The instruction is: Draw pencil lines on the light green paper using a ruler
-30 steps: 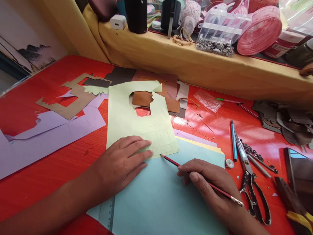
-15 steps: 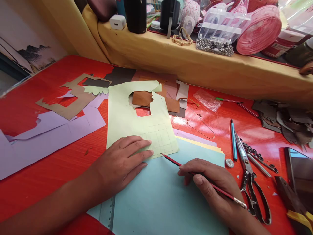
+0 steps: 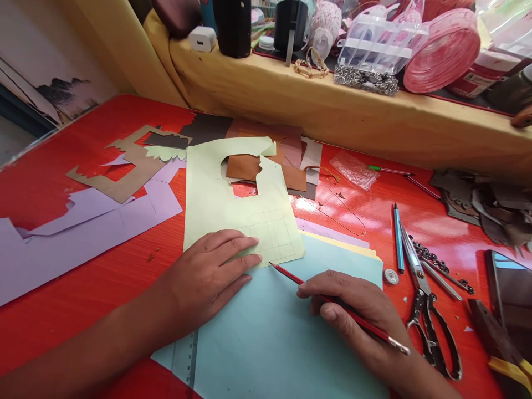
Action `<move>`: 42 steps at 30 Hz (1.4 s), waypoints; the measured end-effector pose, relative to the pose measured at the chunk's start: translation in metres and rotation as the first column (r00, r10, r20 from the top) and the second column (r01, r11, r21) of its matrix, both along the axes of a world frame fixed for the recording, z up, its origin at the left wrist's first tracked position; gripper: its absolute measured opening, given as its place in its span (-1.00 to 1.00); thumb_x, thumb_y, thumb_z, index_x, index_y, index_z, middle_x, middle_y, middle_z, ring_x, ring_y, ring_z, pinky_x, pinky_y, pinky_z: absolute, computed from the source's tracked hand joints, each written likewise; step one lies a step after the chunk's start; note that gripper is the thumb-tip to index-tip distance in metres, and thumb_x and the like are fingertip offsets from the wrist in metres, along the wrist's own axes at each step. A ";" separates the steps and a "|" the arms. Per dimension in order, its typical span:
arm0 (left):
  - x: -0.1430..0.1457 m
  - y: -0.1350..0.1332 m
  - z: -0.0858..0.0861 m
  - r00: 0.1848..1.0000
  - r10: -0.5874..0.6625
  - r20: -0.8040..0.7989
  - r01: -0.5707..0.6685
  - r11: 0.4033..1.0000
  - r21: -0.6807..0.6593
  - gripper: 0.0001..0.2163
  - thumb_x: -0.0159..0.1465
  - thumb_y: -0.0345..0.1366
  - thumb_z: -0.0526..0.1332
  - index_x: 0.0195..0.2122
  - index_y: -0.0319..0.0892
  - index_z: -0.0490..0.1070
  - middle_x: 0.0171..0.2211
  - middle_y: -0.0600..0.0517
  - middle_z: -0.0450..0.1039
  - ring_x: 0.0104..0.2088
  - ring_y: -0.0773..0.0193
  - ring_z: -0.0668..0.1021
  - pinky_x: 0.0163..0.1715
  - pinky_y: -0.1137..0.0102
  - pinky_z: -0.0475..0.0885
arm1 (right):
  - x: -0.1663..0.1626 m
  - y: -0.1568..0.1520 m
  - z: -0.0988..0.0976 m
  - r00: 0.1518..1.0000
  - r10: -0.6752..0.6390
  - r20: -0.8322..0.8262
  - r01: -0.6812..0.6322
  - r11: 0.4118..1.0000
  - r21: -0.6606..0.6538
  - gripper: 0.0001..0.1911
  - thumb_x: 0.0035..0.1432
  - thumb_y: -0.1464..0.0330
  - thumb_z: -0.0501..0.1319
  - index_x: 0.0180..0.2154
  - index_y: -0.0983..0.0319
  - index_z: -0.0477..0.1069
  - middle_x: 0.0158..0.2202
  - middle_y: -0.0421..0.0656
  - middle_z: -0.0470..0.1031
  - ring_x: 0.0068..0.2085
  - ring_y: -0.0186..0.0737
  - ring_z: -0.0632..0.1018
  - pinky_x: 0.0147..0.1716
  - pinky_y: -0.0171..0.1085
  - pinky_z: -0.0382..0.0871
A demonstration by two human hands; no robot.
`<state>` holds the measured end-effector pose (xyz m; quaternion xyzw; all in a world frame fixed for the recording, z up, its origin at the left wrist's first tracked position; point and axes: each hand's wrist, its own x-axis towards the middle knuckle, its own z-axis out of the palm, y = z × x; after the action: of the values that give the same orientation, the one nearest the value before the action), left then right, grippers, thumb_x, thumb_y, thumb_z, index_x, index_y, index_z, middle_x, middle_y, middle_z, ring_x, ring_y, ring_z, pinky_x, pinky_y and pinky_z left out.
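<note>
The left hand (image 3: 220, 263) lies flat, fingers slightly spread, over the lower edge of a pale green sheet of cut paper (image 3: 211, 194), which overlaps a light blue paper sheet (image 3: 270, 332). The right hand (image 3: 357, 310) pinches a slim red wooden pencil (image 3: 288, 275), tip by that edge. Should the left hand's pressure ease, the green sheet could slide and skew a mark; rubbing could smudge its faint ruled lines (image 3: 275, 233).

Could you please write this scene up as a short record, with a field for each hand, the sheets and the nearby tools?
Left hand: flat on the pale green sheet
Right hand: holding a red pencil, tip at that sheet's lower edge
Green sheet: ragged cutout, faint ruled lines
Under its lower part: blue sheet
Tools at right: scissors, blue pen
Paper at left: purple pieces
</note>
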<state>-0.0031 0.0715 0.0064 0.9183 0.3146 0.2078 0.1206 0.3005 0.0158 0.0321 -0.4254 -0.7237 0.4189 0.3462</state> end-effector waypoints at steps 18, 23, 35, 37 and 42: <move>0.001 0.000 0.002 1.000 0.012 0.009 -0.012 1.000 -0.003 -0.74 0.60 -0.36 0.13 0.17 -0.13 0.58 0.24 -0.07 0.59 0.25 0.01 0.53 0.23 0.14 0.50 | 0.001 -0.006 -0.009 1.000 -0.010 -0.004 0.010 1.000 -0.018 -0.80 0.58 0.29 0.26 0.07 0.11 0.65 -0.16 -0.10 0.76 -0.27 -0.16 0.73 -0.26 -0.27 0.59; 0.001 0.000 0.002 1.000 0.007 0.007 -0.007 1.000 -0.005 -0.75 0.61 -0.36 0.13 0.17 -0.13 0.57 0.25 -0.07 0.59 0.25 0.02 0.52 0.24 0.15 0.49 | 0.000 -0.004 -0.007 1.000 -0.018 -0.003 0.018 1.000 0.004 -0.82 0.57 0.30 0.28 0.05 0.10 0.66 -0.18 -0.12 0.76 -0.26 -0.18 0.73 -0.25 -0.30 0.60; 0.000 0.000 0.002 1.000 0.013 0.007 -0.013 1.000 -0.023 -0.75 0.61 -0.36 0.13 0.18 -0.11 0.56 0.26 -0.06 0.58 0.27 0.02 0.52 0.25 0.13 0.48 | -0.002 0.000 -0.001 0.999 0.008 0.038 -0.010 0.999 0.046 -0.83 0.57 0.36 0.27 0.04 0.12 0.65 -0.18 -0.15 0.78 -0.22 -0.21 0.76 -0.23 -0.34 0.60; 0.000 -0.001 0.002 1.000 0.016 0.007 -0.015 1.000 -0.023 -0.75 0.61 -0.36 0.13 0.18 -0.11 0.56 0.26 -0.06 0.58 0.27 0.02 0.52 0.25 0.13 0.49 | -0.002 0.000 -0.001 0.999 0.004 0.039 -0.005 0.999 0.048 -0.83 0.56 0.37 0.27 0.04 0.12 0.65 -0.18 -0.15 0.78 -0.23 -0.21 0.76 -0.22 -0.34 0.60; 0.000 -0.001 0.002 1.000 0.019 0.008 -0.019 1.000 -0.024 -0.74 0.60 -0.35 0.13 0.18 -0.11 0.57 0.26 -0.07 0.58 0.26 0.01 0.53 0.26 0.13 0.50 | -0.002 0.000 -0.001 0.999 0.007 0.033 -0.009 0.999 0.044 -0.83 0.55 0.37 0.27 0.03 0.12 0.65 -0.19 -0.14 0.77 -0.24 -0.20 0.76 -0.25 -0.34 0.61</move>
<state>-0.0033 0.0704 0.0080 0.9128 0.3255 0.2089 0.1311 0.2982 0.0160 0.0307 -0.4217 -0.7400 0.3972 0.3419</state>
